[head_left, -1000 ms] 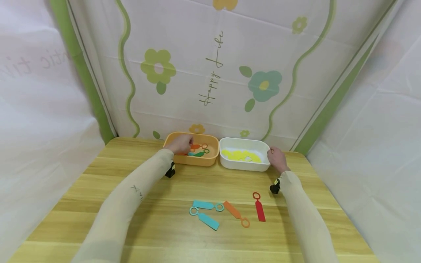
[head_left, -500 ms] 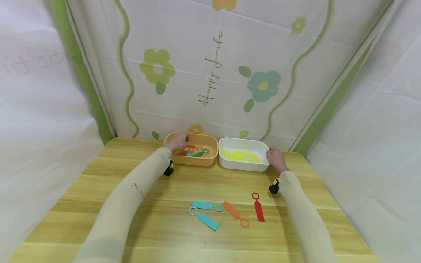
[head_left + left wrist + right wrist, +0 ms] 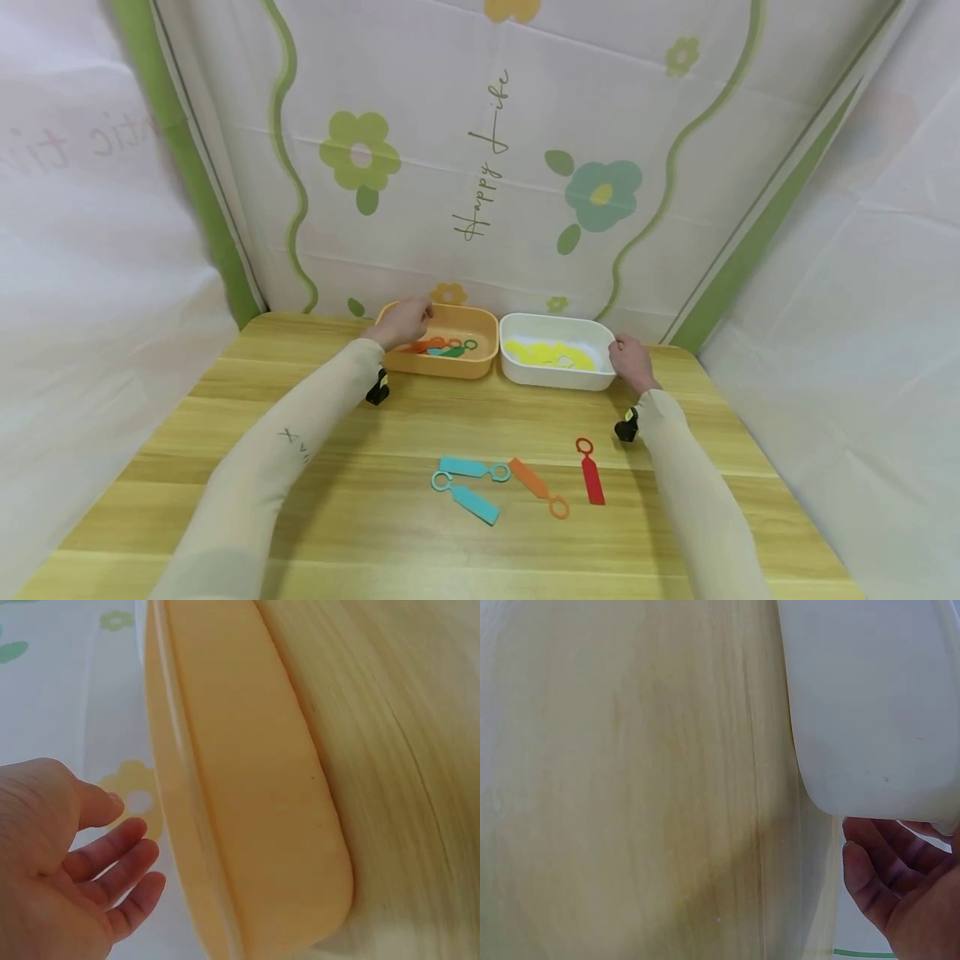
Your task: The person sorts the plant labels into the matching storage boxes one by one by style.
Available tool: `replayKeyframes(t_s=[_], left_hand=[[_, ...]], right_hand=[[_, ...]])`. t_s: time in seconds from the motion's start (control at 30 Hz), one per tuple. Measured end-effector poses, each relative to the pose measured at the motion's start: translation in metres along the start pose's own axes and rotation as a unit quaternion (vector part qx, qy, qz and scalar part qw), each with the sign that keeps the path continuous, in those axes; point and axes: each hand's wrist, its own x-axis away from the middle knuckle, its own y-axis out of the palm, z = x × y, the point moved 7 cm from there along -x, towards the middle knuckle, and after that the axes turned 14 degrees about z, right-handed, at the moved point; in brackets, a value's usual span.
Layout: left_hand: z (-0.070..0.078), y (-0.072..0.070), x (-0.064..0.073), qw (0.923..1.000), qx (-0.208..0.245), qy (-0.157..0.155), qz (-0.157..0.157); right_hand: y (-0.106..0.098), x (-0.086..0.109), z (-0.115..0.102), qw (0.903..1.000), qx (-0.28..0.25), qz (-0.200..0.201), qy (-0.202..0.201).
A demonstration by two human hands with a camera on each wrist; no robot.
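Observation:
My left hand (image 3: 405, 323) hovers over the left end of the orange bin (image 3: 480, 368); the left wrist view shows its fingers (image 3: 124, 870) loosely bent, nothing between them. Inside that bin lie several flat ring-ended tags: orange ones (image 3: 426, 344), a green one (image 3: 454, 352) and a bit of blue, partly behind the hand. At the right end of the white bin (image 3: 558, 378), my right hand (image 3: 632, 363) holds the rim, its fingers (image 3: 866, 877) curled against the end wall. Yellow flat pieces (image 3: 540, 354) cover the white bin's floor.
On the wooden table (image 3: 390, 533) nearer me lie two light-blue tags (image 3: 474, 505), an orange tag (image 3: 529, 479) and a red tag (image 3: 592, 482). The bins stand side by side at the back edge, before a flowered curtain (image 3: 420, 233). Fabric walls flank both sides.
An orange tag has left my left hand and dropped among the others in the orange bin. The hand has drawn slightly left and its fingers have loosened. My right hand stays put.

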Motion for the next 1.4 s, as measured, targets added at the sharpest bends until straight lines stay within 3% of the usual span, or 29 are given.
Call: replayKeyframes(t_s=[0.27, 0.67, 1.03, 1.4], left_hand=[[0.011, -0.004, 0.001, 0.9991, -0.014, 0.038, 0.01], [0.026, -0.011, 0.015, 0.9943, 0.011, 0.095, 0.047], [0.035, -0.005, 0.03, 0.9901, 0.041, 0.125, 0.048], [0.046, 0.011, 0.049, 0.9873, 0.046, 0.152, 0.006]], right_hand=[[-0.001, 0.0, 0.001, 1.0, 0.0, -0.006, 0.007], [-0.003, 0.0, -0.005, 1.0, 0.002, 0.005, 0.001], [-0.004, 0.002, -0.003, 1.0, 0.001, -0.003, 0.002], [-0.002, 0.0, -0.001, 1.0, 0.003, -0.001, -0.002]])
